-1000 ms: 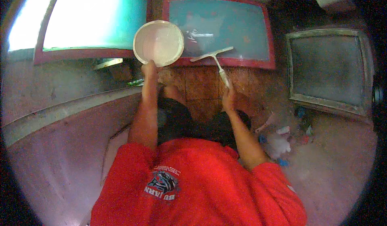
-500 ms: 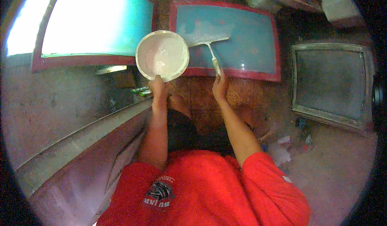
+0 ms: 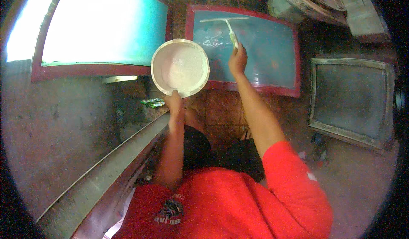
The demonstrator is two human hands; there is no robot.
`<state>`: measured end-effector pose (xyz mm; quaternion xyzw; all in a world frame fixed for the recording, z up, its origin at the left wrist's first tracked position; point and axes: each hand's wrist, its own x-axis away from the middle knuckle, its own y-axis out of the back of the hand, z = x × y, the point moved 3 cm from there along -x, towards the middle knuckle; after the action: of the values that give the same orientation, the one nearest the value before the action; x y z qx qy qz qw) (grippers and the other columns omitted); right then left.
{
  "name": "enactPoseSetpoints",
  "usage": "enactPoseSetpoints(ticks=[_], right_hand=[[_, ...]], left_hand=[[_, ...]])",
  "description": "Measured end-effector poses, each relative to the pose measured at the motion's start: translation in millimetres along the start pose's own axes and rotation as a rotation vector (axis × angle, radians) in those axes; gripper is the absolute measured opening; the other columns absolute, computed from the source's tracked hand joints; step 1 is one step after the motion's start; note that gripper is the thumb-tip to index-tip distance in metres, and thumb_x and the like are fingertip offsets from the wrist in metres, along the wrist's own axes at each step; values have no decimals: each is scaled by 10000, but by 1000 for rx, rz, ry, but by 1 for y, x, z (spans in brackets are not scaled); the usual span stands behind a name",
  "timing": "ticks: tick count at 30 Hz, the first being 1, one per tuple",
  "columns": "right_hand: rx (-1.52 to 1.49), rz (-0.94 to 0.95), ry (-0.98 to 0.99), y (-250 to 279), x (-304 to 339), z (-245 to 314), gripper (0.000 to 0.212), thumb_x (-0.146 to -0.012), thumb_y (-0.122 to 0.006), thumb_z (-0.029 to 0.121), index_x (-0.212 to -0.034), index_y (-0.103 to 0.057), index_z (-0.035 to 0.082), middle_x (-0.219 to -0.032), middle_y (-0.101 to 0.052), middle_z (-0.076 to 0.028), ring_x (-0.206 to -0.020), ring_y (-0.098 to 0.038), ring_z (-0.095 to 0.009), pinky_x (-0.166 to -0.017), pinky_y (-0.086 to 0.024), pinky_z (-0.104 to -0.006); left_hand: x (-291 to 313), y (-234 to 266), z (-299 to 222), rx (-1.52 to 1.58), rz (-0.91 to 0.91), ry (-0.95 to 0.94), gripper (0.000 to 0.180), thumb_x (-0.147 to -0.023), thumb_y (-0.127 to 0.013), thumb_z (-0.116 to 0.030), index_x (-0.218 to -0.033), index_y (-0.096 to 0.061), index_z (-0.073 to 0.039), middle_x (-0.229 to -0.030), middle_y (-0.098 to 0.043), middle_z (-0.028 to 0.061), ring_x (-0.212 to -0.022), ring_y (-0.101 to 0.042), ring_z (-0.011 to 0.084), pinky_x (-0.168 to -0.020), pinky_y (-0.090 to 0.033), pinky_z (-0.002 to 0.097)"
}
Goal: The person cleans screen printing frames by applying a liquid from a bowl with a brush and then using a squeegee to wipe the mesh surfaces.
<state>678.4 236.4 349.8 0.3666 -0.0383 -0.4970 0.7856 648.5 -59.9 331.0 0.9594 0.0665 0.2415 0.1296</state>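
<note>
My left hand (image 3: 174, 101) grips the near rim of a round whitish bowl (image 3: 181, 66), tilted so that its pale, wet-looking inside shows. Closed round the handle of a T-shaped squeegee (image 3: 227, 22) is my right hand (image 3: 237, 60). The squeegee's long thin blade lies across the far left part of a red-framed screen (image 3: 272, 47) with a blue-grey mesh. Glossy wet patches show on that mesh below the blade. The bowl overlaps the lower left corner of the frame in view.
Left of it stands a second red-framed screen (image 3: 102, 70), brightly lit. A smaller grey-framed screen (image 3: 313, 90) is at the right. A grey ledge (image 3: 110, 166) runs along my left, near a small green packet (image 3: 153, 102). Round pale equipment (image 3: 306, 4) sits at the far right.
My right hand has carried the squeegee away from me, toward the screen's far edge. The bowl in my left hand has shifted slightly right and nearer. Wet patches on the mesh are now uncovered.
</note>
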Motion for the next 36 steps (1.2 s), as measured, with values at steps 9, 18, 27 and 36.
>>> enactPoseSetpoints(ticks=[9,18,27,36], right_hand=[[170,234,-61,56,44,-13,245,-825,-541,158,-1018,-533,8,-902,-588,-202,-858,-577,-367,-732,-467,-463],[169,374,91,263,167,-84,341,-844,-511,160,-1171,-539,70,-1059,-587,-194,-970,-558,-373,-838,-446,-418],[252,757,464,326,151,-71,334,-858,-478,164,-1181,-538,105,-1085,-581,-183,-953,-572,-364,-841,-456,-428],[284,795,228,363,211,-95,332,-863,-485,144,-1185,-539,85,-1148,-567,-173,-1041,-549,-329,-900,-426,-397]], left_hand=[[140,67,54,59,89,132,442,-790,-541,-180,-1134,-493,93,-1043,-592,179,-872,-579,299,-765,-458,376],[256,109,105,128,72,117,393,-774,-507,-103,-1090,-483,130,-979,-580,189,-811,-603,274,-617,-496,326],[344,160,169,223,35,197,437,-769,-491,-111,-1144,-453,109,-1051,-547,194,-824,-593,288,-551,-548,361],[372,206,179,252,83,200,450,-766,-514,-114,-1150,-434,107,-1068,-533,206,-834,-595,306,-547,-560,379]])
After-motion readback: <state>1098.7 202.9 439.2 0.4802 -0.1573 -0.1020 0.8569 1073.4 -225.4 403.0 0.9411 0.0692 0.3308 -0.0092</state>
